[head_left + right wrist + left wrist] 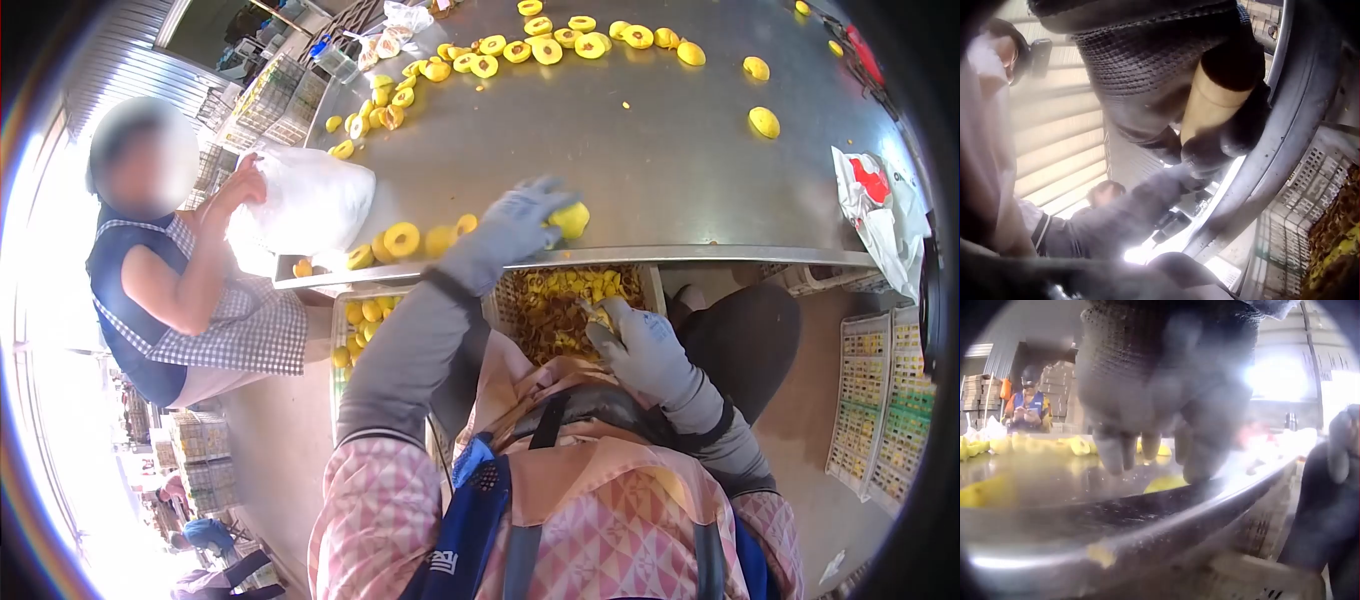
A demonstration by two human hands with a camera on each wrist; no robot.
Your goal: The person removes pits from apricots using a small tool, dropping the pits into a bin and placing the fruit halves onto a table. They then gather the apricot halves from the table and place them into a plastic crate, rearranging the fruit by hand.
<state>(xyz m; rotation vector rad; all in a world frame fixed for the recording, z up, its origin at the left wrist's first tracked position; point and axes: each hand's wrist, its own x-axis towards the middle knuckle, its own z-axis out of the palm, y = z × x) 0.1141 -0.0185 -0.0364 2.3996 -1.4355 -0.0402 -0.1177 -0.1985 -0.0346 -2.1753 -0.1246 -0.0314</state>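
My gloved left hand is at the metal table's near edge, its fingers and thumb around a yellow fruit piece. In the left wrist view, the blurred fingers of the left hand point down over the yellow piece. Over the crate of peelings and pits, my gloved right hand grips a tool. Its pale wooden handle shows in the right wrist view within the curled fingers of the right hand; the working end cannot be made out.
Halved fruit lines the table's far side, and more pieces lie left of my left hand. A person in a checked apron holds a white bag at left. A plastic bag hangs over the right edge, above stacked crates.
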